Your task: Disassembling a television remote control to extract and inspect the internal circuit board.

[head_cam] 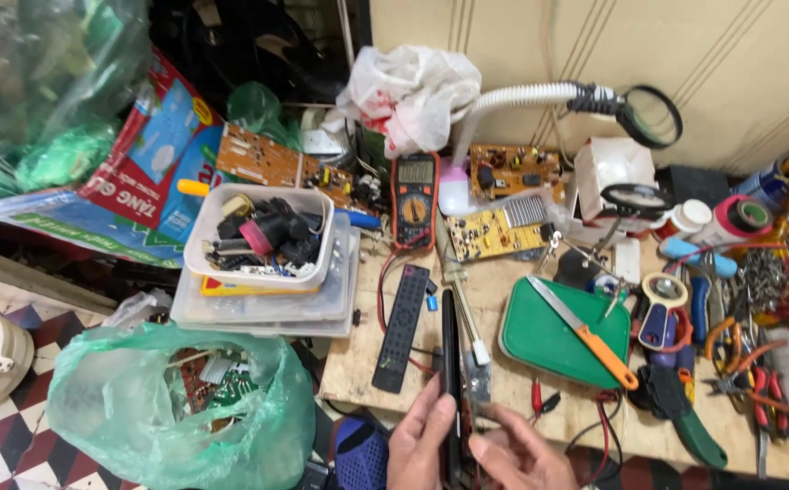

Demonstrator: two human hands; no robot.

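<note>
Slim black device (pixel 450 363), edge-on, upright

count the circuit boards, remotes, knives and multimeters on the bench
circuit boards: 3 (orange, brown, yellow)
remotes: 1
knives: 1
multimeters: 1
total: 6

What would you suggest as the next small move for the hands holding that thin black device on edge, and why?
Probably lay the thin black device flat on the bare wooden bench beside the black remote. The left hand and right hand pinch only its lower end, so it stands on edge, mostly unsupported, with a red edge showing near the fingers.
</note>
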